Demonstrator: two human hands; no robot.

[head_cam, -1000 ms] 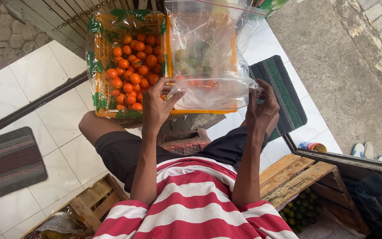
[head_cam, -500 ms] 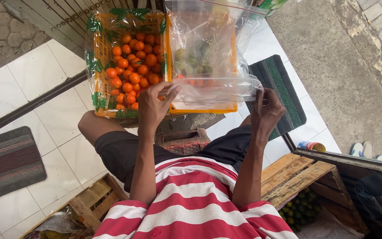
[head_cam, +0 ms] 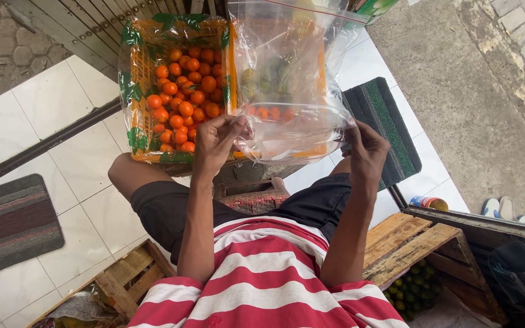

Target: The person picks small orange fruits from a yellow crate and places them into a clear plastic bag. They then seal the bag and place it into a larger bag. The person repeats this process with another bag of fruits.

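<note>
Two hands are busy with one big clear plastic bag. I hold it up in front of me, over my knees. My left hand pinches the bag's lower left corner between thumb and fingers. My right hand grips the lower right edge the same way. Both hands are closed on the plastic, and it is pulled wide between them.

A few small oranges sit low in the bag, in a short row. Some greenish fruit shows through the plastic higher up, but I cannot tell if it is inside the bag or behind it. Most of the bag looks empty and floppy, so I think the filling has only just begun.

Right behind the bag stands an orange crate lined with green and clear plastic. It is heaped with many small oranges. That pile looks nearly full.

I sit with bare knees over a white tiled floor. A wooden crate with darker green fruit is by my right side. A striped mat lies to my left.
</note>
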